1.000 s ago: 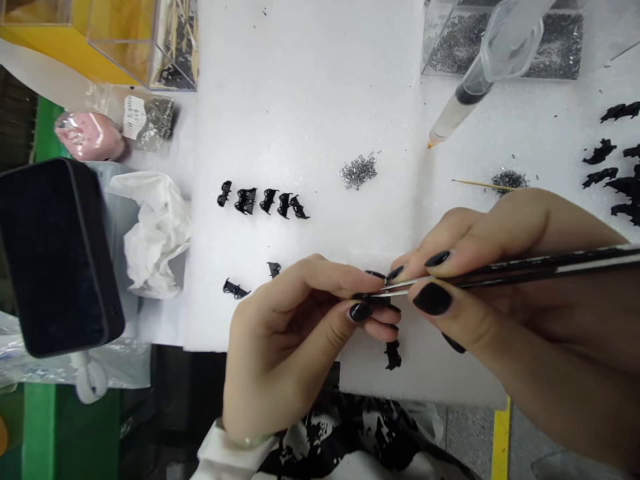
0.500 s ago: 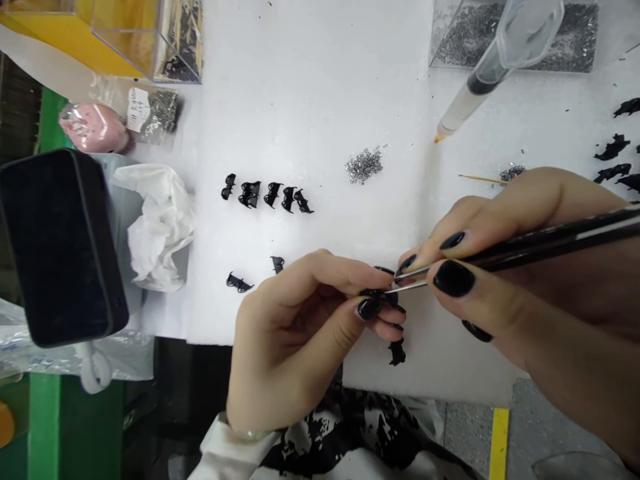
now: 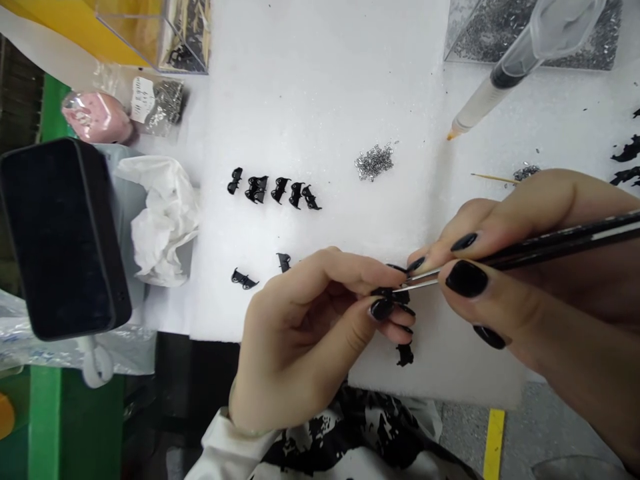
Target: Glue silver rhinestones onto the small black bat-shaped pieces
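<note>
My left hand pinches a small black piece between thumb and fingertips; the fingers cover most of it. In my right hand is a pair of black tweezers, gripped between thumb and fingers. Its bright metal tips reach the black piece, but whether they clasp anything is too small to tell. Another black piece lies on the white foam sheet just below my left fingertips. Left of my hands, several bat-shaped black pieces sit in a row, with a similar piece nearer me.
A pile of tiny metal links lies mid-sheet. Right of it are a syringe, a clear box of links and a toothpick. Along the left stand a black phone-like device, crumpled tissue and a pink wrapped lump.
The whole view has shifted slightly, so the things on the sheet appear a little farther right. Both hands keep the same grip, tweezer tips still at the black piece.
</note>
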Motion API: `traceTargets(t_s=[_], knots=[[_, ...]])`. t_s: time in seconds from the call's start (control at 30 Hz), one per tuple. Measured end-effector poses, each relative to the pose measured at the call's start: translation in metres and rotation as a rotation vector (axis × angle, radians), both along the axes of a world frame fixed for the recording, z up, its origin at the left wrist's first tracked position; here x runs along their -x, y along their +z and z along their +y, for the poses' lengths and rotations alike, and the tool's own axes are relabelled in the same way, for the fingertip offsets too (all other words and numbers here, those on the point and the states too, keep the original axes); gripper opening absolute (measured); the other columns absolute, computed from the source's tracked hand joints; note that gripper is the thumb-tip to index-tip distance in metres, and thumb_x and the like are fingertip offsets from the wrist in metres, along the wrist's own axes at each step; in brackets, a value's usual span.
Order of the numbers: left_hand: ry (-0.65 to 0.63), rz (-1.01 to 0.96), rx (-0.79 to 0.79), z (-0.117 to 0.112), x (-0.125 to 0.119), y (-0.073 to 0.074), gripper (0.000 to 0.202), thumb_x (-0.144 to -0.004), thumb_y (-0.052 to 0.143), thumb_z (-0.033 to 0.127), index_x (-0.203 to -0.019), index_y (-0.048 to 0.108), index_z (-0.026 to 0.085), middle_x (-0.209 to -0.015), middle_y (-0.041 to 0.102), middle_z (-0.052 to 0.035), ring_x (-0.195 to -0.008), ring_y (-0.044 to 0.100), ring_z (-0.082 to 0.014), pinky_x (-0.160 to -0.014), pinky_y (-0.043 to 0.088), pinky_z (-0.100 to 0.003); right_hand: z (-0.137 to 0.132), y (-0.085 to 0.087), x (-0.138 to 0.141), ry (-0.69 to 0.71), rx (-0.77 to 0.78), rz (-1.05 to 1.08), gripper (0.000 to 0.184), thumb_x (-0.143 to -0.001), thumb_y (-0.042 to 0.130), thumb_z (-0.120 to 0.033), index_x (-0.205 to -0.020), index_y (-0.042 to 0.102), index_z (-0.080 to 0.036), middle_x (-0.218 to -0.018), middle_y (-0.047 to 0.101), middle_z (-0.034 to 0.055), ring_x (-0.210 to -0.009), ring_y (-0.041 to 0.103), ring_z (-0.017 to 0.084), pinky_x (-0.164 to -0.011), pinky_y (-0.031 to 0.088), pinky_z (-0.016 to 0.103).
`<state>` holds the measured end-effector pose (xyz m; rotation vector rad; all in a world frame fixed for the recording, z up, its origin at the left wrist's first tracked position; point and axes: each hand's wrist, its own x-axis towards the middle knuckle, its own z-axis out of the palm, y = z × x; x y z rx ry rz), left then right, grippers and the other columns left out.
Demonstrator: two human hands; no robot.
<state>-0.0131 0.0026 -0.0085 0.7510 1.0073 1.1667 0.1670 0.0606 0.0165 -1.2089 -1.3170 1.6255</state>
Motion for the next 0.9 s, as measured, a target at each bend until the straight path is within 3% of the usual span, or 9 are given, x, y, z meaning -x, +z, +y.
traceTargets(t_s=[0.17, 0.3, 0.5, 0.67, 0.77, 0.9], knots=[[0.004, 0.018, -0.018, 0.0009, -0.0010, -0.0002, 0.028, -0.097, 0.063, 0.004, -0.111, 0.076, 0.025, -0.090, 0.077, -0.0004, -0.079, 0.078, -0.0141, -0.075, 0.069, -0.019, 0.0010, 0.0009, -0.0023, -0.034, 0.000, -0.006, 0.008, -0.086, 0.067, -0.015, -0.087, 0.065, -0.022, -0.086, 0.072, 0.0024, -0.054, 0.061, 0.007, -0.045, 0.053, 0.009], [0.011, 0.024, -0.013, 0.0007, -0.0018, -0.0004, 0.028, -0.097, 0.063, 0.003, -0.109, 0.076, 0.026, -0.089, 0.077, -0.0007, -0.078, 0.078, -0.0147, -0.075, 0.069, -0.022, 0.0010, -0.0013, -0.0015, -0.020, 0.003, -0.010, 0.011, -0.086, 0.067, -0.012, -0.086, 0.066, -0.023, -0.086, 0.072, 0.0025, -0.059, 0.066, 0.009, -0.049, 0.057, 0.009], [-0.011, -0.038, 0.002, -0.0006, -0.0026, 0.0001, 0.030, -0.098, 0.061, 0.001, -0.112, 0.075, 0.023, -0.093, 0.077, 0.0007, -0.084, 0.077, -0.0106, -0.080, 0.067, -0.017, -0.0010, 0.0004, -0.0017, 0.019, -0.054, -0.061, 0.017, -0.088, 0.068, -0.008, -0.090, 0.064, -0.025, -0.090, 0.073, 0.0008, -0.064, 0.069, 0.009, -0.053, 0.058, 0.007], [0.012, -0.010, 0.041, 0.0009, -0.0023, 0.0010, 0.025, -0.097, 0.066, 0.004, -0.107, 0.077, 0.025, -0.090, 0.077, 0.0013, -0.080, 0.077, -0.0110, -0.077, 0.068, -0.017, -0.0028, -0.0022, -0.0085, 0.053, -0.164, -0.184, 0.016, -0.093, 0.066, -0.014, -0.092, 0.064, -0.029, -0.093, 0.073, 0.0000, -0.080, 0.076, 0.018, -0.063, 0.067, 0.019], [0.002, 0.012, -0.008, 0.0014, -0.0011, 0.0009, 0.028, -0.097, 0.064, 0.003, -0.110, 0.076, 0.025, -0.090, 0.077, -0.0001, -0.079, 0.077, -0.0123, -0.076, 0.068, -0.018, -0.0042, -0.0032, -0.0096, 0.045, -0.166, -0.169, 0.014, -0.093, 0.066, -0.014, -0.093, 0.062, -0.028, -0.090, 0.073, 0.0006, -0.072, 0.074, 0.018, -0.055, 0.065, 0.020], [-0.004, 0.029, -0.007, 0.0020, -0.0013, 0.0019, 0.026, -0.098, 0.063, 0.005, -0.109, 0.076, 0.025, -0.088, 0.077, 0.0000, -0.077, 0.077, -0.0132, -0.074, 0.069, -0.019, -0.0039, -0.0012, -0.0056, 0.036, -0.088, -0.092, 0.009, -0.091, 0.065, -0.017, -0.090, 0.061, -0.025, -0.080, 0.069, 0.0007, -0.048, 0.055, 0.010, -0.031, 0.045, 0.018]])
